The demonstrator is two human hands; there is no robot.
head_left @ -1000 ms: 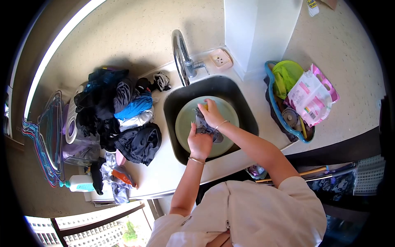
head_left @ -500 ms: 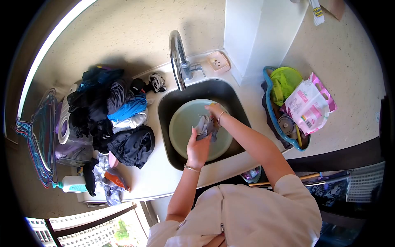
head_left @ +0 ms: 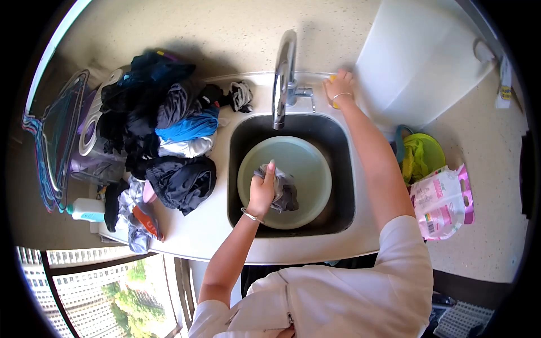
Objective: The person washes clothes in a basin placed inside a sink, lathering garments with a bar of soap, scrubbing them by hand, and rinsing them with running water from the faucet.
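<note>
My left hand (head_left: 261, 194) is closed on a crumpled grey garment (head_left: 285, 194), thumb pointing up, above the pale green basin (head_left: 326, 191). The basin sits inside the dark sink (head_left: 344, 214). Back by the wall, right of the chrome faucet (head_left: 286, 67), my right hand (head_left: 340, 87) covers the spot where the soap dish stands. Its fingers are around a yellow bar of soap (head_left: 336, 105), which shows only at the edges of the hand. The dish is almost wholly hidden.
A large heap of dark, blue and white clothes (head_left: 186, 121) lies left of the sink. Beyond it are hangers (head_left: 53, 146) and a white bottle (head_left: 89, 209). To the right are a green bowl (head_left: 437, 152) and a pink-and-white package (head_left: 442, 203). A white pillar (head_left: 417, 62) rises behind.
My right hand has left the garment over the basin and reached to the soap dish with the yellow soap. My left hand still holds the garment. The view has shifted.
</note>
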